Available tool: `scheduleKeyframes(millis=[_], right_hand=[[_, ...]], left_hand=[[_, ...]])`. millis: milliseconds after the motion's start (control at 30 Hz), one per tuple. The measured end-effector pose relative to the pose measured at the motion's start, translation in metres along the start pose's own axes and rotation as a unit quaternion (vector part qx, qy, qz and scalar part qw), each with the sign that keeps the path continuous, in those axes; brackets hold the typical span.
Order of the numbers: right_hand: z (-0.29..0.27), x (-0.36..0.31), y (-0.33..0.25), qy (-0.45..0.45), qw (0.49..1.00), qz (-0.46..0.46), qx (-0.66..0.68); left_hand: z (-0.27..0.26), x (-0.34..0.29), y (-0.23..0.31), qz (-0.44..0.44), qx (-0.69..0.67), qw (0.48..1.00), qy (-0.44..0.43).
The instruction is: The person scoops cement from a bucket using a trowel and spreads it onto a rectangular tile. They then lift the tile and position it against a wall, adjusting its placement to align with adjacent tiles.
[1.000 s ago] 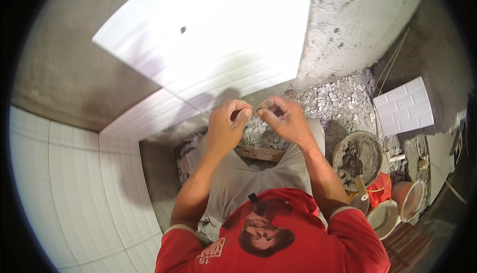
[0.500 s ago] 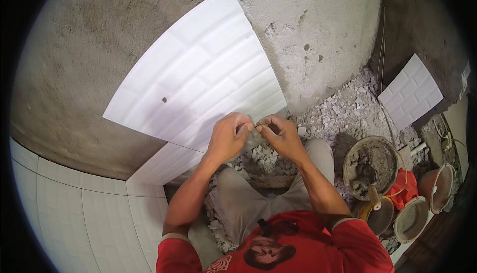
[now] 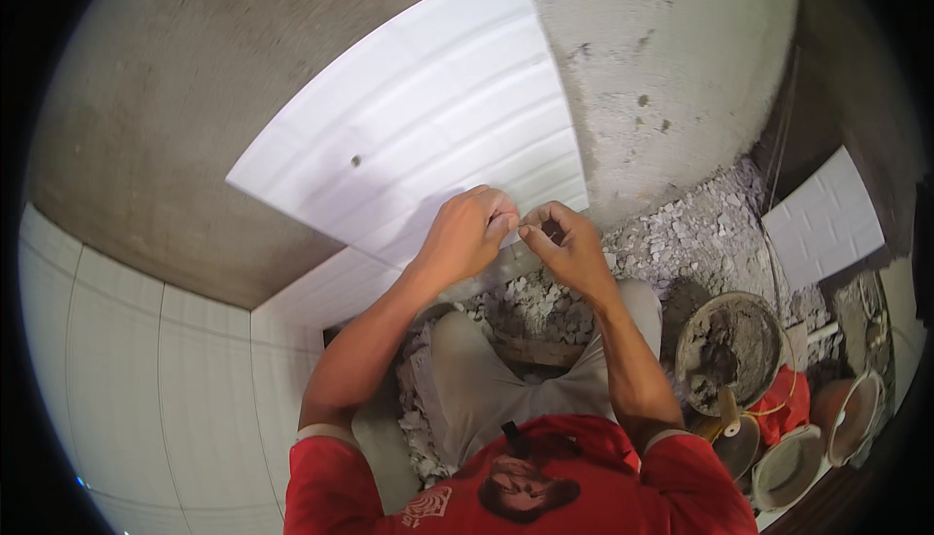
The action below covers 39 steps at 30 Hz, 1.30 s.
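My left hand (image 3: 473, 231) and my right hand (image 3: 568, 246) almost meet, thumbs and forefingers pinched. What lies between the fingertips is too small to make out. Just behind them, a large white tile (image 3: 438, 97) with a raised brick pattern covers part of the rough cement wall. A small dark spot (image 3: 355, 160) marks its face. Under its lower left edge shows another white tile (image 3: 331, 287), partly hidden by my left forearm.
White tiles (image 3: 117, 340) line the left side. Rubble (image 3: 696, 219) lies along the wall foot. To the right are a mortar bucket (image 3: 693, 365) with a handled tool (image 3: 728, 409), a red bag (image 3: 786, 407), smaller buckets (image 3: 790, 467) and a loose white tile (image 3: 827, 219).
The whole view has shifted, with the wall tile now higher and farther right. Both hands sit a little higher and farther right in view, still pinched close together.
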State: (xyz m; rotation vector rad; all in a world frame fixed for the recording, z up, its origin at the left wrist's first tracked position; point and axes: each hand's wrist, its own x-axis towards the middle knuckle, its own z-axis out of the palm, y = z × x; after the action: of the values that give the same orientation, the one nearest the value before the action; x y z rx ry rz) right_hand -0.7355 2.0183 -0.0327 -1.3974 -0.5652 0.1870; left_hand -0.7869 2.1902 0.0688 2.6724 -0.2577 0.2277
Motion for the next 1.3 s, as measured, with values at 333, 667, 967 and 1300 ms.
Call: scheduleKeyframes(millis=[333,667,967,1300], right_hand=[[0.084,0.020,0.018,-0.070,0.995,0.064,0.035],[0.167,0.041,0.037,-0.115,0.985,0.081,0.098],[0.214,0.047,0.033,-0.107,0.971,0.104,0.189],[0.262,0.043,0.019,-0.051,0.955,0.116,0.269]], left_hand=[[-0.046,-0.101,-0.064,-0.178,0.036,0.875,0.448],[-0.092,-0.128,-0.125,-0.257,-0.088,0.824,0.497],[-0.097,-0.130,-0.138,-0.256,-0.111,0.844,0.458],[-0.101,-0.133,-0.142,-0.268,-0.216,0.833,0.433]])
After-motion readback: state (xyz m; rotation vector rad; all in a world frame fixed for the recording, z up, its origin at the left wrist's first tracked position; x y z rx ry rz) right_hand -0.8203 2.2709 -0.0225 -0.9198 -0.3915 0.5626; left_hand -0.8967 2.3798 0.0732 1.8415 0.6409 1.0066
